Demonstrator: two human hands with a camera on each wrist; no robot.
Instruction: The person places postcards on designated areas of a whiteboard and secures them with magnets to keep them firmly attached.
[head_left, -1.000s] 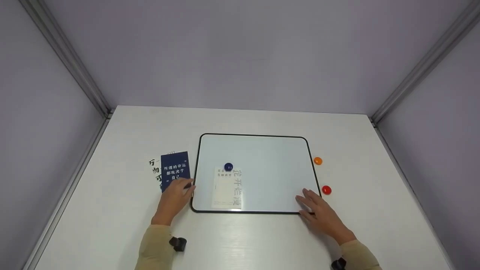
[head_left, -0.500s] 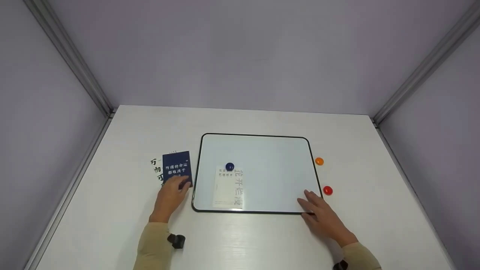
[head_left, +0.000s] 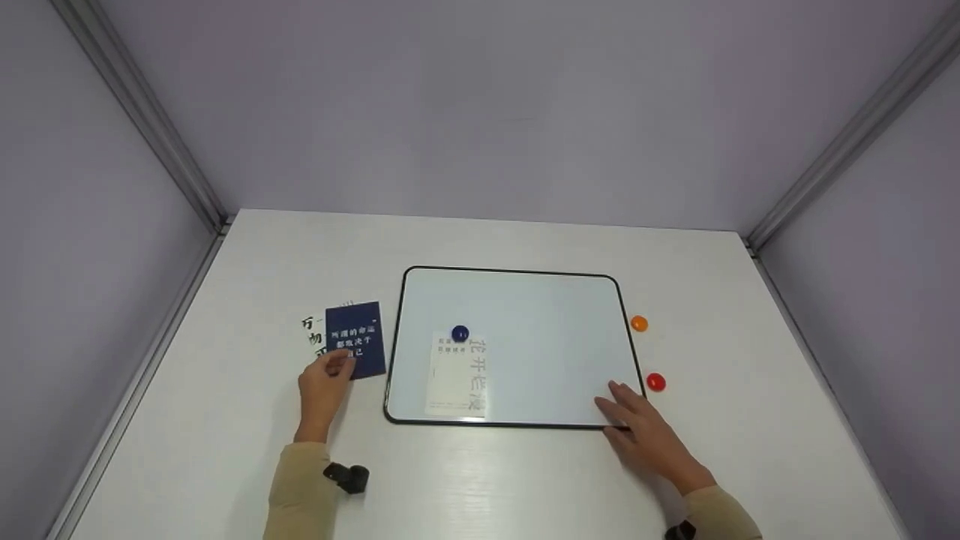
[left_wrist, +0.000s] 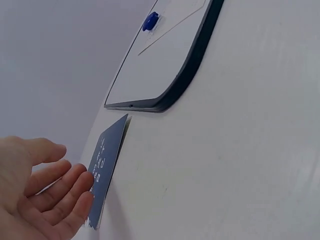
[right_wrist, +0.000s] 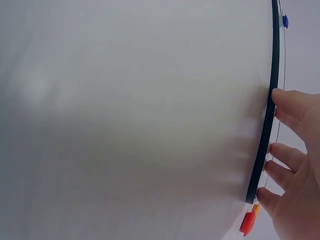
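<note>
A dark blue card (head_left: 354,318) with white lettering lies on the table left of the whiteboard (head_left: 555,337), overlapping white cards (head_left: 312,330) with black writing. My left hand (head_left: 324,386) is over the blue card's lower left part, fingers loosely curved and thumb apart from them in the left wrist view, nothing between them. My right hand (head_left: 649,431) rests at the whiteboard's lower right corner, fingertips on its surface and thumb at its black frame (right_wrist: 270,115). On the board's left part lies a cream card (head_left: 450,382), with a blue round magnet (head_left: 460,333) at its top edge.
An orange magnet (head_left: 639,323) and a red magnet (head_left: 656,382) lie on the white table (head_left: 480,480) just right of the whiteboard. Grey walls (head_left: 480,112) stand behind and at both sides.
My left hand has drawn back left from beside the whiteboard's edge across the blue card, uncovering more of it. The right hand stays at the board's corner.
</note>
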